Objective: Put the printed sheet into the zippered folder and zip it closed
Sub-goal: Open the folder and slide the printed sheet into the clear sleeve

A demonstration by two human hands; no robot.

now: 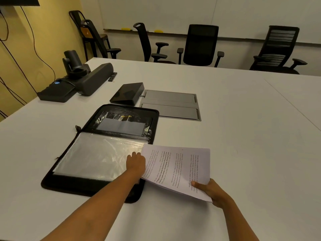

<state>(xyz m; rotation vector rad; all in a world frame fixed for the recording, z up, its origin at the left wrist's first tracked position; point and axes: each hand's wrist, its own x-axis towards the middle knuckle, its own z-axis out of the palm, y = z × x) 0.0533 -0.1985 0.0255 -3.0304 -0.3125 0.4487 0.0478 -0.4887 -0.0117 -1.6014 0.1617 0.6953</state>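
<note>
A black zippered folder [121, 110] lies unzipped and spread flat on the white table, its clear plastic sleeves [97, 153] showing on the near half. The printed sheet [180, 164], white with lines of text, is lifted off the table at the folder's right edge, and its left edge overlaps the sleeves. My right hand [211, 191] pinches the sheet's near right corner. My left hand [135, 163] rests on the right side of the sleeves, fingers curled at their edge next to the sheet; whether it grips a sleeve is hidden.
Beyond the folder sit a black tablet-like console [128, 93], a grey hatch in the table [171, 105], and a conference camera and speaker bar [81, 75] at the far left. Office chairs [199, 46] line the far side. The white table [251, 136] stretches to the right.
</note>
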